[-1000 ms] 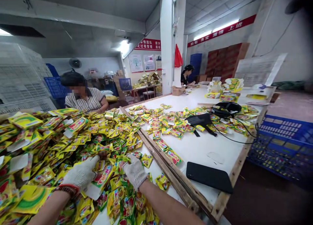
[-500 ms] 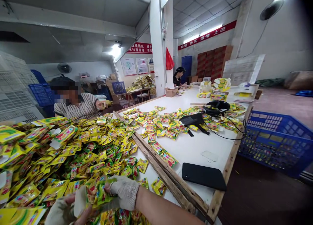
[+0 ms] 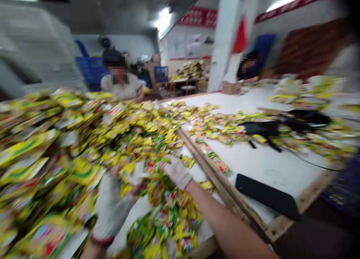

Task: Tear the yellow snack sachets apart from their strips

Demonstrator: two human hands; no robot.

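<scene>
While left hand [image 3: 111, 206] clamps a box [image 3: 137, 172], steady it; right hand [image 3: 177, 171] at three o'clock, grip unclear: pinch packets [image 3: 169, 197] lightly.

Yellow packets [image 3: 170, 210] patterned in green and red, white tabletop [image 3: 270, 161], black phone [image 3: 267, 197]

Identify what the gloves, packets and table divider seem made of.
Gloves: matte, whitish fabric, probably knit cotton; blur hides the weave. Packets: probably glossy plastic film, given crinkles and bright glints. Divider: apparently bare wood, dull, brown and uneven-looking.
</scene>
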